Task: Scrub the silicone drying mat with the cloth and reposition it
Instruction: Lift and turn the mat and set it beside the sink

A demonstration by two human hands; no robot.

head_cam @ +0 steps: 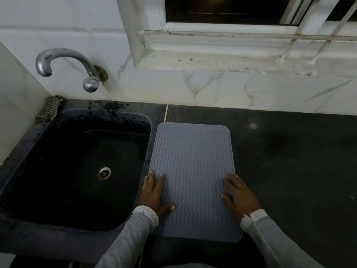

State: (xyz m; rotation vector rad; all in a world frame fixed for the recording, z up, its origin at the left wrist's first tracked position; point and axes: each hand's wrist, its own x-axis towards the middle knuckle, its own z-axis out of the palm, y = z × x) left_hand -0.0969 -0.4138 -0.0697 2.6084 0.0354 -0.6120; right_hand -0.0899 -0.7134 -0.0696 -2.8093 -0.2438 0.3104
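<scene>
The grey silicone drying mat [193, 167], ribbed with wavy lines, lies flat on the black counter just right of the sink. My left hand [154, 192] rests palm down on the mat's left edge, fingers spread. On the mat's right edge lies my right hand [238, 194], also flat with fingers apart. Neither hand holds anything. A checked cloth [49, 109] is bunched at the sink's far left corner, away from both hands.
The black sink [48, 190] with a metal drain [104, 173] takes up the left. A chrome tap [63, 64] juts from the tiled wall above it. The dark counter [289, 161] stretches right of the mat. A window sill [222, 62] runs behind.
</scene>
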